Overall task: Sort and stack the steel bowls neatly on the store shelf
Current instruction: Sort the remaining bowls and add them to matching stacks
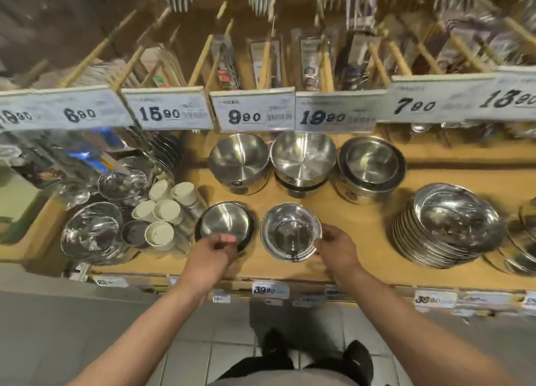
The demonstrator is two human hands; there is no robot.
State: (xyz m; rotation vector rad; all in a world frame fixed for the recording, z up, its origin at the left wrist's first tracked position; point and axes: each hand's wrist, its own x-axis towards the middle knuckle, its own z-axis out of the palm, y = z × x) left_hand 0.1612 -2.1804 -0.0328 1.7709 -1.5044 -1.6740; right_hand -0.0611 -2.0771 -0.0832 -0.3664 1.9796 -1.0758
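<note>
Left hand [213,248] fingers pinch near rim of front-left steel bowl [224,224], covering it at 6 o'clock. Right hand [338,245] touches shiny bowl [291,231] at 3 o'clock; grip probably loose, fingertips blurred.

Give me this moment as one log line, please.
left hand: on near rim of shallow round steel bowl | right hand: at rim of shiny round steel bowl | both on wooden shelf

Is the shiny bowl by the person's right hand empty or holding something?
Empty: the front bowl sits upright, its bare reflective bottom showing, right hand at its rim.
</note>
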